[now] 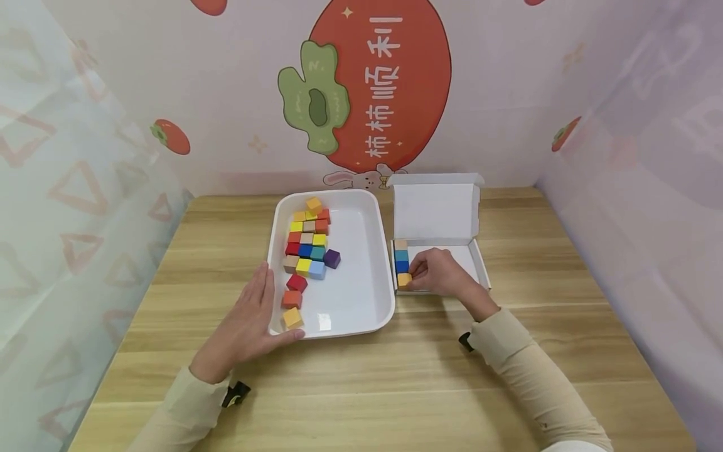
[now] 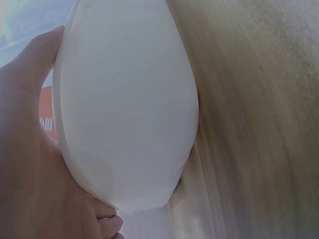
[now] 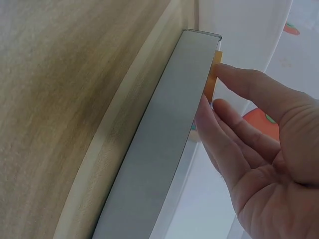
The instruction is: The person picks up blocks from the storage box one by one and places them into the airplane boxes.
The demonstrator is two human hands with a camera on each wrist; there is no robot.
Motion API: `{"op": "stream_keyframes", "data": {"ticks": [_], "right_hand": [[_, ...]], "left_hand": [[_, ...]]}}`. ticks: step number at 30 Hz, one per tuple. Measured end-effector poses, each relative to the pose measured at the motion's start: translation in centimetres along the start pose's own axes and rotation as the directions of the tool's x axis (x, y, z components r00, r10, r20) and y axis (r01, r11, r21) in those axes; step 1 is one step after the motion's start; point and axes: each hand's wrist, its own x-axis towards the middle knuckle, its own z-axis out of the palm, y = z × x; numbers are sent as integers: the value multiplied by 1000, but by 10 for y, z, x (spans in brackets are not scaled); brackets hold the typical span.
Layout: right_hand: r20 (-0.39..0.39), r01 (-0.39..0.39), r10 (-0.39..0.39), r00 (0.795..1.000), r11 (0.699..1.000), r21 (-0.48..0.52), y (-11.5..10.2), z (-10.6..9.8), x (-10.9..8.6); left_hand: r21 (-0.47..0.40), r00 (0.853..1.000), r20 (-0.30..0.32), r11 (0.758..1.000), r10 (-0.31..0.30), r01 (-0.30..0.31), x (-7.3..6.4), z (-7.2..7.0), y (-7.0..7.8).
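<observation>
At the front-left corner of a white tray (image 1: pixel 356 282), my left hand (image 1: pixel 245 320) rests with straight fingers along the outside and the thumb at the front rim. The left wrist view shows the tray's outer wall (image 2: pixel 124 109) beside that hand. My right hand (image 1: pixel 440 273) pinches an orange-yellow cube (image 1: pixel 403 281) at the front-left corner of an open white cardboard box (image 1: pixel 452 254). Behind that cube, along the box's left wall, stand a dark blue cube (image 1: pixel 401 267), a teal cube (image 1: pixel 401 255) and a tan cube (image 1: pixel 400 245). In the right wrist view, the box's front wall (image 3: pixel 159 124) hides most of the cubes.
Many coloured cubes (image 1: pixel 305 250) sit in rows on the tray's left side, with a purple cube (image 1: pixel 332 258) at their right. The box's raised lid (image 1: pixel 435 210) stands at the back. Both containers rest on a wooden table (image 1: pixel 395 389) against a printed backdrop (image 1: pixel 491 125).
</observation>
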Motion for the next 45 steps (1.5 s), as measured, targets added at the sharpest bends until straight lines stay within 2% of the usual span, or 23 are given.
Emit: {"op": "stream_keyframes", "data": {"ticks": [5,9,18,23,32,35,40,45], "right_hand": [[16,7,-7,1000,999,-36,-7,-6,0],[3,38,-37,999,995,-87,-20,-18,1],[-78,117,-127,989,986,-118,-74,-46,18],[-76,131,-139,987,986,-100,-105,-52,33],[-58,154,-158,986,986,-69,-146,-40,70],[-28,137,-140,990,986,-100,-155,-32,83],[76,50,-38,996,987,-154,-159,-10,103],[166,-47,80,983,979,-198,-154,17,113]], "left_hand": [[3,1000,-5,1000,1,-1,0,-1,2],[10,1000,-5,1000,1,-1,0,-1,2],[15,1000,-5,1000,4,-4,-2,-1,2],[19,1000,-9,1000,5,-5,-2,-2,0],[18,1000,-5,1000,5,-5,0,1,-1],[12,1000,-2,1000,1,-1,0,1,-1],[13,1000,-4,1000,-2,2,0,1,-2],[8,1000,-6,1000,-1,1,1,2,-2]]}}
